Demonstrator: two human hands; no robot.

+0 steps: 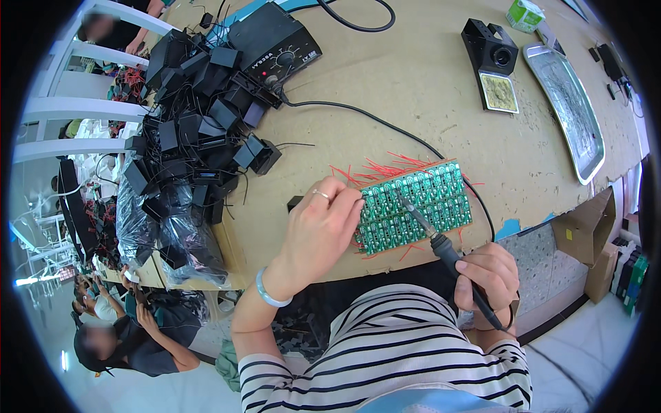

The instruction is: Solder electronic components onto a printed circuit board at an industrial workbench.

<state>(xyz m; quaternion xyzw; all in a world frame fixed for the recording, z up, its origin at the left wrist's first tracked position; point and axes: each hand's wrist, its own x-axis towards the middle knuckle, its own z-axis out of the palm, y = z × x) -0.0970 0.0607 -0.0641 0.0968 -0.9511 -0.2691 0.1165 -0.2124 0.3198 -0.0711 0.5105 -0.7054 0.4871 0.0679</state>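
A green circuit board panel (420, 206) lies on the cardboard-covered bench in front of me, with red wires (396, 165) sticking out along its far edge. My right hand (487, 277) grips the dark handle of a soldering iron (449, 255). The iron's tip points at the upper middle of the panel; whether it touches cannot be told. At the panel's left end is my left hand (322, 224), its fingers closed in a pinch. What those fingertips hold is hidden or too small to make out.
A black soldering station (279, 51) stands at the far left beside piled black boxes with leads (206, 117). Its cable (358, 109) crosses the bench behind the panel. To the right are an iron stand with sponge (497, 89) and a metal tray (568, 113). Other people sit at left.
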